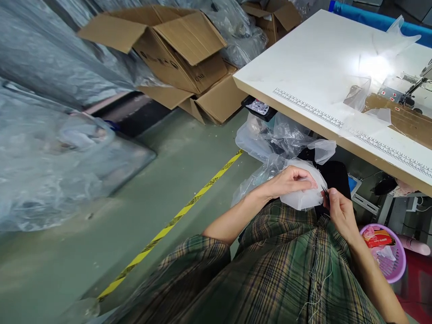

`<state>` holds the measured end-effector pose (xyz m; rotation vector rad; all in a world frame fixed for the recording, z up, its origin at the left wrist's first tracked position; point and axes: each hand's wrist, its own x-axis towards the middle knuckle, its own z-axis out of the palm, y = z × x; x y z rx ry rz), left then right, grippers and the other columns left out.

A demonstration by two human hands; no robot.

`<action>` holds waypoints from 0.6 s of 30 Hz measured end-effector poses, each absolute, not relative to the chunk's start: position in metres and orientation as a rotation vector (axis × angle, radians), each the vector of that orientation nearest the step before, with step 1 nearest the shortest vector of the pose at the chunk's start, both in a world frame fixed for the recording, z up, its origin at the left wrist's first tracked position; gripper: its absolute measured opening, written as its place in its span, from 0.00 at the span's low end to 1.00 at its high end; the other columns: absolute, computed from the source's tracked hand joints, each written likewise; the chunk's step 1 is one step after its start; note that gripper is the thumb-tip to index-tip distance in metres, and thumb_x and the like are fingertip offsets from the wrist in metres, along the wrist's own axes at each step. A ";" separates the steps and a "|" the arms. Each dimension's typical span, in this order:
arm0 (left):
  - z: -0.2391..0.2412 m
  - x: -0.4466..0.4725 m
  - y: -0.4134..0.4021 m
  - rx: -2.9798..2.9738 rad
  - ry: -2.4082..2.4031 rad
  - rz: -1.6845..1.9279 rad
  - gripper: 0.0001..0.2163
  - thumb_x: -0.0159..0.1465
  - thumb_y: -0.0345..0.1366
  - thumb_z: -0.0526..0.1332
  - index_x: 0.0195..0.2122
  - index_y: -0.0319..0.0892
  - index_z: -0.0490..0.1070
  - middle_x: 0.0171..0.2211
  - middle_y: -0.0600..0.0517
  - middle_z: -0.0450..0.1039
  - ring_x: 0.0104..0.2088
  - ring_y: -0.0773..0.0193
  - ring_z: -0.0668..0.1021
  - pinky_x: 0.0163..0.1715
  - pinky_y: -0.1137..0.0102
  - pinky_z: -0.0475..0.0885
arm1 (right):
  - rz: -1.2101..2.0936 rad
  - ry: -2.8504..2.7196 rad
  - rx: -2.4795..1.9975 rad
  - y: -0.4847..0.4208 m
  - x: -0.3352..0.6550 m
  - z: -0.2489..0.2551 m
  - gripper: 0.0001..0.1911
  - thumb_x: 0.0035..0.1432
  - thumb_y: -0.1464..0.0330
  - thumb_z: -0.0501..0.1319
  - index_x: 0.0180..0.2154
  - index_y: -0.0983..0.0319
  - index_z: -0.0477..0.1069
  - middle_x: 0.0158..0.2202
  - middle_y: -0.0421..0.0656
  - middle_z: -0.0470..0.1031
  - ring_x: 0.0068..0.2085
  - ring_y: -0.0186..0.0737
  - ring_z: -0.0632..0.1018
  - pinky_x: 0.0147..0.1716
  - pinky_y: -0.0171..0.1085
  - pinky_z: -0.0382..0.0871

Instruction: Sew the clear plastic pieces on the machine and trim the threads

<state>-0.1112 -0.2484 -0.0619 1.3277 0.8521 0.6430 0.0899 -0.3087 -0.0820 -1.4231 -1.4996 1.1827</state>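
My left hand (293,181) is closed around a small white piece of fabric or plastic (302,198) held over my lap. My right hand (339,211) pinches a small dark tool (324,191), perhaps thread snips, at the right edge of that white piece. Both hands sit just below the front edge of the white work table (303,58). A crumpled clear plastic bag (270,144) lies under the table, just beyond my hands. My green plaid shirt fills the lower part of the view.
A printed ruler strip (337,120) runs along the table's front edge. A sewing machine (410,92) and brown fabric (405,119) stand at the far right. Open cardboard boxes (175,49), plastic-wrapped bundles (47,157), yellow floor tape (189,204) and a pink basket (388,252) surround me.
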 end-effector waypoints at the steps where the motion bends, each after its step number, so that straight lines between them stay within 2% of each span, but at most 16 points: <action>1: -0.062 -0.111 -0.248 1.332 0.838 0.651 0.11 0.58 0.44 0.69 0.32 0.40 0.80 0.30 0.51 0.79 0.30 0.66 0.75 0.32 0.71 0.67 | 1.157 -1.542 -1.433 -0.310 0.089 -0.082 0.32 0.64 0.42 0.48 0.24 0.60 0.66 0.22 0.38 0.63 0.25 0.34 0.64 0.25 0.36 0.58; 5: -0.062 -0.109 -0.248 1.353 0.822 0.653 0.10 0.58 0.42 0.68 0.32 0.40 0.81 0.31 0.50 0.80 0.32 0.65 0.76 0.33 0.72 0.68 | 1.068 -1.627 -1.421 -0.305 0.081 -0.078 0.31 0.64 0.42 0.48 0.24 0.59 0.63 0.21 0.37 0.62 0.24 0.33 0.62 0.24 0.35 0.55; 12: -0.065 -0.109 -0.248 1.329 0.856 0.638 0.10 0.57 0.41 0.69 0.31 0.39 0.80 0.29 0.51 0.79 0.30 0.66 0.75 0.32 0.73 0.69 | 1.142 -1.490 -1.419 -0.294 0.073 -0.084 0.33 0.60 0.38 0.50 0.23 0.59 0.63 0.20 0.36 0.59 0.23 0.32 0.59 0.22 0.34 0.52; 18: -0.066 -0.105 -0.252 1.149 0.928 0.852 0.12 0.56 0.43 0.70 0.33 0.40 0.80 0.31 0.52 0.78 0.31 0.68 0.74 0.31 0.74 0.67 | 1.398 -1.158 -1.317 -0.288 0.080 -0.086 0.35 0.51 0.32 0.54 0.31 0.58 0.67 0.21 0.36 0.60 0.23 0.33 0.59 0.20 0.34 0.51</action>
